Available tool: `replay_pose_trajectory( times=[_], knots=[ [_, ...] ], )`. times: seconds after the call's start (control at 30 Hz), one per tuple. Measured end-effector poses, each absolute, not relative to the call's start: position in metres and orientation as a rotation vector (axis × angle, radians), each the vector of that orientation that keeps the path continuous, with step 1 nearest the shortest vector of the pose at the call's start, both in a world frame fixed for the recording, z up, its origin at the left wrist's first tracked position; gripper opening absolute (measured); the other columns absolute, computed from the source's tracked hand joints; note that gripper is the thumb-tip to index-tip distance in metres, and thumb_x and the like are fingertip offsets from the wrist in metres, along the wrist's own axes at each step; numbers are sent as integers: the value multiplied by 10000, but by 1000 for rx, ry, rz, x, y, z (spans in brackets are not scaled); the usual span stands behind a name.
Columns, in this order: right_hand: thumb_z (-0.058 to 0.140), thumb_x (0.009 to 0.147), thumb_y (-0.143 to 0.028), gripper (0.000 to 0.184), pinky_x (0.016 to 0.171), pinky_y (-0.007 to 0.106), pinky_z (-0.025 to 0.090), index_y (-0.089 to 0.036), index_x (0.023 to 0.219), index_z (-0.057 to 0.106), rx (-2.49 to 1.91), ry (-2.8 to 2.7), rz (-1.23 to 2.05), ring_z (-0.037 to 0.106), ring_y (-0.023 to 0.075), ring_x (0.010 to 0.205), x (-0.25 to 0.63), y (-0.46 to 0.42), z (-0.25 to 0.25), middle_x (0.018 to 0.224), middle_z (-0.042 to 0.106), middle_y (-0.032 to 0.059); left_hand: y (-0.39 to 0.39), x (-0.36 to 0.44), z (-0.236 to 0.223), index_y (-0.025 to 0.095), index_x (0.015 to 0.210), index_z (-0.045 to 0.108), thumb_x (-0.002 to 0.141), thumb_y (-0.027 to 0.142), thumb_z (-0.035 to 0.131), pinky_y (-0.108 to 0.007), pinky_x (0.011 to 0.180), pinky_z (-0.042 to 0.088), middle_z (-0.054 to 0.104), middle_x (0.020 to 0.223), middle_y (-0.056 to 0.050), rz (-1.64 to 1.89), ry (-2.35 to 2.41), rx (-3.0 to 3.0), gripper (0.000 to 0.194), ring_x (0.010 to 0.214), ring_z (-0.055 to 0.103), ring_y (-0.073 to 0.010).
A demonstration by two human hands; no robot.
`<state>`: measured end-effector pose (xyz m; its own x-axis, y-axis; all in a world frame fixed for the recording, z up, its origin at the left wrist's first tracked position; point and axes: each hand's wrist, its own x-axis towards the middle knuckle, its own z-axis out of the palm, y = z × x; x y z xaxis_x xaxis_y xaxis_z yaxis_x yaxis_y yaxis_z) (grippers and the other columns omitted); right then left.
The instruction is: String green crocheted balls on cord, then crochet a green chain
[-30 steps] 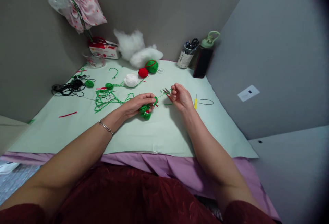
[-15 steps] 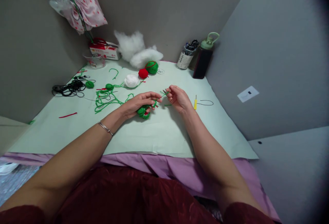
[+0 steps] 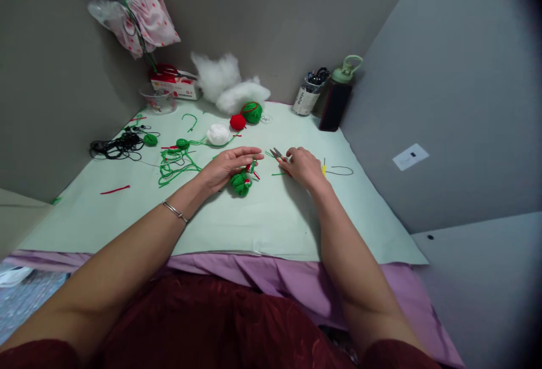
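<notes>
My left hand [image 3: 226, 166] rests on the pale green table cover [image 3: 262, 216] with its fingers stretched out, touching a small green crocheted piece [image 3: 241, 181] with red bits that lies under its fingertips. My right hand [image 3: 304, 166] is closed around small thread snips [image 3: 277, 154], whose blades point left toward the crocheted piece. A short green yarn end [image 3: 277, 174] lies between the two hands.
Loose green yarn [image 3: 175, 163] tangles left of my left hand. White [image 3: 218, 133], red [image 3: 237, 122] and green [image 3: 252, 112] yarn balls and white stuffing [image 3: 224, 83] sit at the back. A dark bottle [image 3: 336, 100], a jar [image 3: 305, 98], a yellow hook [image 3: 322, 169] and black cords [image 3: 116, 146] are around.
My left hand's fingers have opened from around the green piece and now lie flat over it. My right hand has lowered toward the table with the snips.
</notes>
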<state>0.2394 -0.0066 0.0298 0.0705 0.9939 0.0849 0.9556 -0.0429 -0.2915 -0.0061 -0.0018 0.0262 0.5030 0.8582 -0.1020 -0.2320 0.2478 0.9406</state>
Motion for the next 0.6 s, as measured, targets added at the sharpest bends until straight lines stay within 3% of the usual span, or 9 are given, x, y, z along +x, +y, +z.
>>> replay_pose_trajectory(
  times=[0.17,0.3,0.43,0.6],
  knots=[
    [560,934,-202,145,787,386,413,-189,901,701,-2102,-1979,147,635,291,912,243,-3,26,1019,701,168,-1,-7,28,186,1201,741,786,170,818,-257,895,546,698,1361,-122,931,671,1102,422,1023,679,-149],
    [538,905,-177,166,673,328,370,-205,805,667,-1834,-1690,398,550,209,688,243,1,32,702,632,58,-1,-7,28,189,1229,712,763,185,834,-281,964,522,660,1420,-118,985,684,1109,482,1090,666,-167],
    [555,935,-382,275,536,270,279,-193,777,676,-1350,-1501,974,372,123,532,236,-6,47,584,476,-24,-1,-7,30,191,1243,687,743,194,837,-265,935,523,618,1471,-129,1026,682,1103,521,1126,656,-182],
    [622,901,-621,464,535,256,240,-174,810,708,-1280,-1706,1177,317,102,563,222,-17,52,598,391,-52,-3,-6,33,221,1251,675,752,188,817,-228,825,520,600,1495,-100,1040,669,1113,519,1001,655,-139]
  ],
)
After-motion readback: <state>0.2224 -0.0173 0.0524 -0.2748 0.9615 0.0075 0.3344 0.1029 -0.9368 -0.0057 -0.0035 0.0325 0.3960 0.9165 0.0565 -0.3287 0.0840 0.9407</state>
